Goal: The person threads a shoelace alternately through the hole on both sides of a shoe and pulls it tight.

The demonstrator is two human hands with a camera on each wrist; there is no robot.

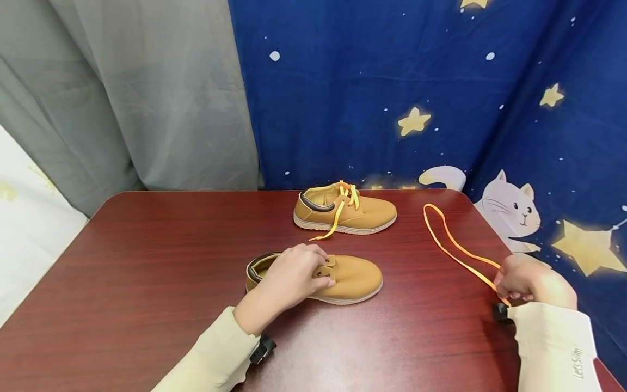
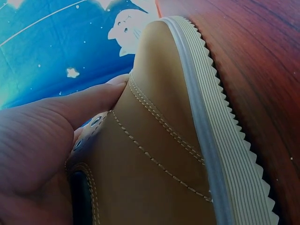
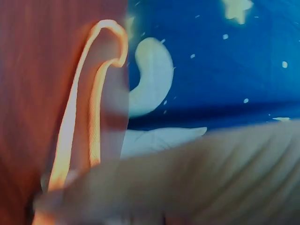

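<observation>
LEFT HAND ON NEAR SHOE, RIGHT HAND ON LOOSE LACE

Clock directions are read from the near shoe as seen by the head camera. At ten to eleven o'clock, beyond the table (image 1: 147, 283), hangs a grey curtain (image 1: 171, 109). The left hand (image 1: 296, 272), its sleeve entering from eight o'clock, grips the near shoe (image 1: 360, 277) across the lacing flaps; the left wrist view shows the thumb pressed on the upper beside the eyelets (image 2: 96, 121). This tan shoe sits sole down on the table, toe to three o'clock. At one o'clock stands the far shoe (image 1: 377, 212), toe also to three, its tied yellow lace (image 1: 338, 215) trailing one end onto the table. A blue starred curtain (image 1: 333, 98) hangs behind it. Toward three o'clock the loose orange lace (image 3: 67, 136) extends in a long loop. The right hand (image 1: 534, 280), at three o'clock and well apart from the left, pinches this lace; its fingertips are partly hidden.
</observation>
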